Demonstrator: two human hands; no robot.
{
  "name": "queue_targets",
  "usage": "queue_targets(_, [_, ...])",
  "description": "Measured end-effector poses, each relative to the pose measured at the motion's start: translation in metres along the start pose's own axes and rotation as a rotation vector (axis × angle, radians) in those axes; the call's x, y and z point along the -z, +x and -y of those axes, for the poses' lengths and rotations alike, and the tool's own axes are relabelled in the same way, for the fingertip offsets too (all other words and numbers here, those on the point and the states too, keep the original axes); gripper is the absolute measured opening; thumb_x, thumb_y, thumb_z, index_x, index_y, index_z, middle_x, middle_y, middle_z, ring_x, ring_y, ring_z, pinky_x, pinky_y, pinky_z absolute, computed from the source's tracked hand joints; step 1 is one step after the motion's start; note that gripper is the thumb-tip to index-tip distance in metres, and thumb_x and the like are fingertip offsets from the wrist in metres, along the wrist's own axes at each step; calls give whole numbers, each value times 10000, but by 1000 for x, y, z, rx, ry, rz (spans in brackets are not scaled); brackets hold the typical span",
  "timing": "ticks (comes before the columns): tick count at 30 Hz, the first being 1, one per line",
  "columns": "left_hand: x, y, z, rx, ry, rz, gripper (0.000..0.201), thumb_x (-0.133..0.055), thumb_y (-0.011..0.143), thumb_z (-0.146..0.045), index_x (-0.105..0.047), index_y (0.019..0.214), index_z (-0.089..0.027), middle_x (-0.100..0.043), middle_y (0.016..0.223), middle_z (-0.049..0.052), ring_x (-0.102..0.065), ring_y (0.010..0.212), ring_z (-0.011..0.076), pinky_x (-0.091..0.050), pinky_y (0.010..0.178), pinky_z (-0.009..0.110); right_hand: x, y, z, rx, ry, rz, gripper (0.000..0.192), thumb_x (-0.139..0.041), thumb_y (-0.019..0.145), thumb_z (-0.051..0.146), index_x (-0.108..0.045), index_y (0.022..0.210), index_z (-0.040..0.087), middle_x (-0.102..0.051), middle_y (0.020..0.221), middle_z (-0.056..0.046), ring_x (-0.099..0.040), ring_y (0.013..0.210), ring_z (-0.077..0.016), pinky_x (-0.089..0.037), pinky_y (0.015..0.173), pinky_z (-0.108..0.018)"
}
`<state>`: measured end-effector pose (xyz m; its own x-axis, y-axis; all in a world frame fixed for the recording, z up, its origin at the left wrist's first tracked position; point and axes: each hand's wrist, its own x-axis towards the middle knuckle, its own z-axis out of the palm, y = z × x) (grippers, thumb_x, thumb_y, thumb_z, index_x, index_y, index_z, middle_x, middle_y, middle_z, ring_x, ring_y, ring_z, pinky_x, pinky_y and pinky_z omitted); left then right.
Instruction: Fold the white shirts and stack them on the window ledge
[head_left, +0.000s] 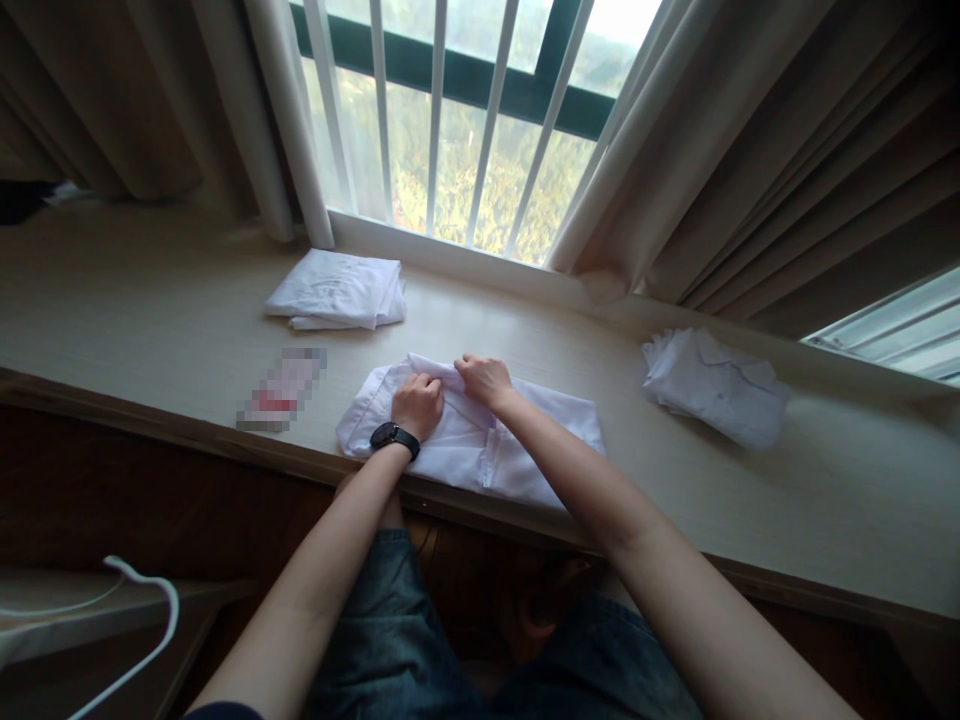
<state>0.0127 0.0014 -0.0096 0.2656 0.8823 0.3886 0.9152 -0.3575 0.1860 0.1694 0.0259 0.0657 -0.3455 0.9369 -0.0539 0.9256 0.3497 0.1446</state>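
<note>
A white shirt (525, 470), partly folded, lies in front of me along the near edge of the window ledge. My left hand (418, 405), with a black watch on its wrist, is closed on the cloth left of the shirt's middle. Close beside it, my right hand (484, 380) pinches the shirt near its far edge. The fingertips of both hands are partly hidden in the fabric.
Folded white garments lie at the back left (337, 288) and on the right (712, 385) of the ledge (150, 300). A blurred-out flat item (285, 390) is left of the shirt. A white hanger (169, 610) shows at lower left. Curtains (712, 130) flank the barred window.
</note>
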Motion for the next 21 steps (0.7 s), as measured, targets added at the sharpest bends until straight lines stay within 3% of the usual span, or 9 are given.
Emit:
queue_targets(7, [3, 0, -1, -139, -97, 20, 288, -453, 969, -295, -720, 945, -190, -698, 953, 129, -589, 1018, 275, -465, 916, 406, 15, -16, -12, -112, 54, -115, 315, -322, 1043, 265, -576, 1228, 237, -614, 1229, -102, -634, 1024, -213, -461, 794, -283])
queue_targets(11, [1, 3, 0, -13, -123, -9, 376, -420, 986, -308, -623, 1262, -155, -710, 989, 133, -613, 1016, 267, -457, 937, 390, 13, -28, -11, -16, 39, -133, 323, -311, 1045, 231, -594, 1201, 232, -621, 1212, -94, -580, 1074, -215, -441, 788, -272])
queue_targets(15, [-2, 5, 2, 118, -62, -24, 358, -426, 970, -288, -616, 1213, -104, -688, 1032, 184, -606, 1045, 311, -434, 938, 417, 1, -36, 1, 254, -21, -69, 348, -309, 1030, 170, -601, 1215, 204, -630, 1184, -110, -553, 1066, -230, -445, 824, -297])
queue_targets(17, [-2, 5, 4, 180, -61, -32, 409, -495, 931, -272, -558, 1288, -83, -679, 1029, 189, -608, 1034, 328, -427, 921, 421, -5, -38, 9, 350, -31, -33, 349, -308, 1027, 165, -601, 1215, 173, -630, 1166, -127, -558, 1042, -238, -449, 849, -317])
queue_targets(19, [-3, 4, 6, 214, -96, -43, 531, -518, 909, -238, -450, 1418, -102, -681, 1004, 162, -618, 1001, 321, -427, 901, 413, -9, -40, 15, 340, -13, -44, 323, -330, 1029, 204, -595, 1210, 161, -622, 1167, -138, -559, 1047, -247, -450, 873, -331])
queue_targets(21, [-3, 4, 9, 215, -129, -42, 512, -491, 913, -206, -461, 1422, -163, -683, 998, 137, -622, 991, 311, -428, 895, 410, -12, -42, 20, 208, 18, -96, 295, -401, 1019, 292, -575, 1217, 161, -604, 1196, -151, -560, 1061, -261, -454, 881, -342])
